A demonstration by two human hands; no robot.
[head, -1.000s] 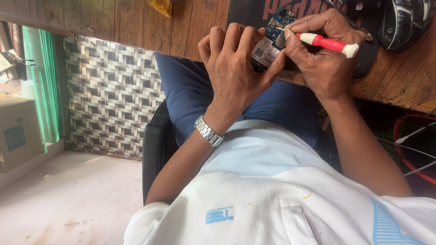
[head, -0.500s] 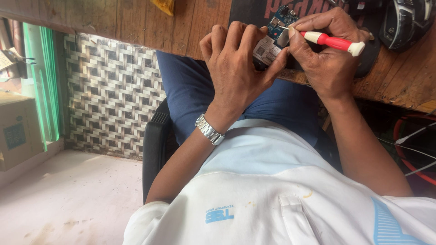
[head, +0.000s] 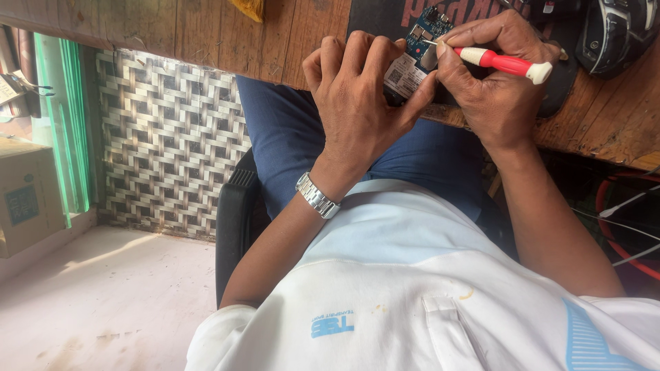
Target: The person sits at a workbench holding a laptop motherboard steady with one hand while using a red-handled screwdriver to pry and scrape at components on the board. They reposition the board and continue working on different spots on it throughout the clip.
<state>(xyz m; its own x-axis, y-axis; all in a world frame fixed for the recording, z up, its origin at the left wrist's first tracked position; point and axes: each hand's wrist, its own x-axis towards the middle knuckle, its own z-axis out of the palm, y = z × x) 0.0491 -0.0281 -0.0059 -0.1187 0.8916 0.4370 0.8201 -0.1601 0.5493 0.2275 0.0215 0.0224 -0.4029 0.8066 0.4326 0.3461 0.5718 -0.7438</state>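
Barely anything's moved since prev frame, left hand [head: 357, 103] clamps circuit board [head: 416, 51], right hand [head: 491, 82] pinches red screwdriver [head: 505, 64], imo I'd keep tip square w/ light pressure.

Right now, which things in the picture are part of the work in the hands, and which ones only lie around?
In the work:
- left hand, gripping the blue circuit board
- right hand, holding the red and white screwdriver, tip on the board
- black mat under the board

Only lying around:
- dark helmet-like object on the wooden table
- cardboard box
- woven panel
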